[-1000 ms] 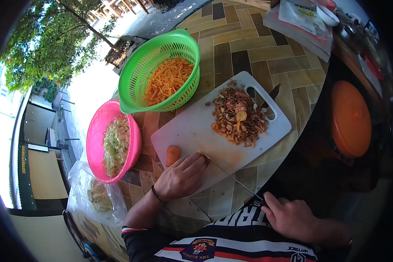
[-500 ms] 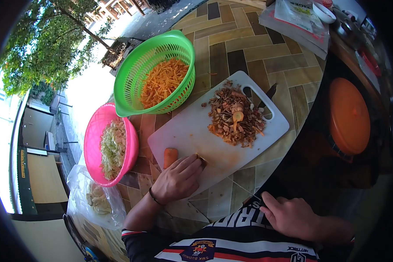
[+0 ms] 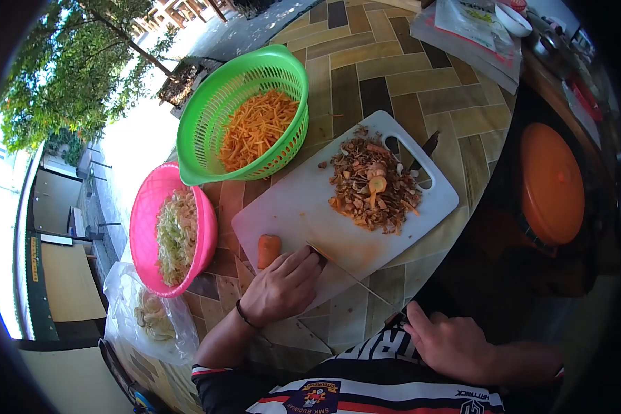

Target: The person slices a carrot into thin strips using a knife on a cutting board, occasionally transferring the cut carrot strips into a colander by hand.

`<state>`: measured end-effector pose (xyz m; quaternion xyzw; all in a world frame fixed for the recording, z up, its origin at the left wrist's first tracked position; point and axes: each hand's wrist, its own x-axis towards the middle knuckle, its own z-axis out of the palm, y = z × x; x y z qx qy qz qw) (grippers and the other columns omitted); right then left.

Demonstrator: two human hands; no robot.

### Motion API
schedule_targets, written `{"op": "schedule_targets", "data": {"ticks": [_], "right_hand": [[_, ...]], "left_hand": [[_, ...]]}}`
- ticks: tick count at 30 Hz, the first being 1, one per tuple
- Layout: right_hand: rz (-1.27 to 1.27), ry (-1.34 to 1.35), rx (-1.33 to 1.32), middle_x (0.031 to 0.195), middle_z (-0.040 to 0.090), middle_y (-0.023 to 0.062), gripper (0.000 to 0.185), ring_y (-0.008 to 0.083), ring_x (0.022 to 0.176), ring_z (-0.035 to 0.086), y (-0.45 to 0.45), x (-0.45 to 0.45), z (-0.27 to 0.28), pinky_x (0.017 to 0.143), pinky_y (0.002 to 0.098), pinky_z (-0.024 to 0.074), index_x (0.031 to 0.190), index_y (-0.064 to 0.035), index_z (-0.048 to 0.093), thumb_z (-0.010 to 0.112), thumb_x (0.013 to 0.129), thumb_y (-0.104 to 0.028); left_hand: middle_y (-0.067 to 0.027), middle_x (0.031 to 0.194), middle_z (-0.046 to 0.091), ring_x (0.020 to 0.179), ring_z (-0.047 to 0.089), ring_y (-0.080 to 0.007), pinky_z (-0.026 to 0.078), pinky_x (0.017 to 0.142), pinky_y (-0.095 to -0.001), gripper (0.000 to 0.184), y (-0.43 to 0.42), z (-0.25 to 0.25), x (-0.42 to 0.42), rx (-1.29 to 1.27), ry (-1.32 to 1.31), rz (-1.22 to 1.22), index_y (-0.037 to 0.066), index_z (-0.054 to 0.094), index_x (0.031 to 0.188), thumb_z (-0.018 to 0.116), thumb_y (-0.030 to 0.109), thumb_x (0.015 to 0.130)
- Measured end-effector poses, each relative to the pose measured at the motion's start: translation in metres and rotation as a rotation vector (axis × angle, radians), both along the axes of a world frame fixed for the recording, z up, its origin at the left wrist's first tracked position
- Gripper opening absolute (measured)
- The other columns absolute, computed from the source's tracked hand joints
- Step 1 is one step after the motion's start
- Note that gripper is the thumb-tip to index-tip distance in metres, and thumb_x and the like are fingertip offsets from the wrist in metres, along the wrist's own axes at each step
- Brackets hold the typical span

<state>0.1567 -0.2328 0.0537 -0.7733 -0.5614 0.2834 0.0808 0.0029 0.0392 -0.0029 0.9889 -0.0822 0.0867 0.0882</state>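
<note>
On the white cutting board (image 3: 293,203), my left hand (image 3: 283,286) is closed, its fingers bent and pressed together against the far end of a knife blade. A small dark shape shows at the fingertips; what they hold is hidden. A carrot piece (image 3: 269,250) lies beside that hand. My right hand (image 3: 452,341), near the shirt front, is wrapped around the handle of the knife (image 3: 369,290), whose thin blade is seen almost edge-on across the board's near edge. A heap of brownish peelings and scraps (image 3: 372,183) covers the board's right part, with a pale orange slice on top.
Beyond the board stands a green basket (image 3: 186,138) of orange shreds. A pink basket (image 3: 139,228) with pale green shreds and a clear plastic bag (image 3: 117,324) are on the left. An orange lidded container (image 3: 552,183) sits right of the curved tiled table (image 3: 421,79).
The knife blade now shows as a clear thin line between my hands; before it was barely visible. My right hand has shifted slightly left. The left hand has hardly moved.
</note>
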Motion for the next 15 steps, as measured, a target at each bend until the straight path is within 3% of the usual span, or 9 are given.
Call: {"op": "schedule_targets", "data": {"ticks": [3,6,15], "right_hand": [[-0.016,-0.020,0.086,0.056,0.058,0.0117,0.035,0.0254,0.041,0.060,0.005,-0.005,-0.012,0.035,0.0385,0.0486,0.120,-0.0011,0.053,0.056,0.097,-0.027],[-0.027,0.030,0.057,0.058,0.060,0.0115,0.032,0.0295,0.045,0.061,0.010,0.000,-0.006,0.039,0.0398,0.0491,0.115,-0.0014,0.051,0.060,0.095,-0.025],[-0.042,0.125,0.077,0.056,0.058,0.0119,0.034,0.0273,0.042,0.061,0.003,0.004,-0.003,0.035,0.0387,0.0487,0.118,0.0006,0.052,0.057,0.095,-0.024]], "left_hand": [[-0.0134,0.112,0.060,0.114,0.059,-0.0301,0.050,0.094,-0.0382,0.034,-0.001,-0.001,0.001,0.018,-0.003,-0.007,-0.004,0.064,0.102,0.067,0.010,0.071],[-0.0134,0.112,0.060,0.113,0.059,-0.0305,0.051,0.094,-0.0382,0.034,-0.001,-0.002,0.002,0.008,-0.006,-0.007,-0.004,0.064,0.102,0.067,0.010,0.071],[-0.0146,0.114,0.059,0.113,0.060,-0.0312,0.052,0.092,-0.0389,0.038,0.000,-0.003,0.003,-0.013,0.009,-0.006,-0.004,0.063,0.106,0.067,0.007,0.070]]}}
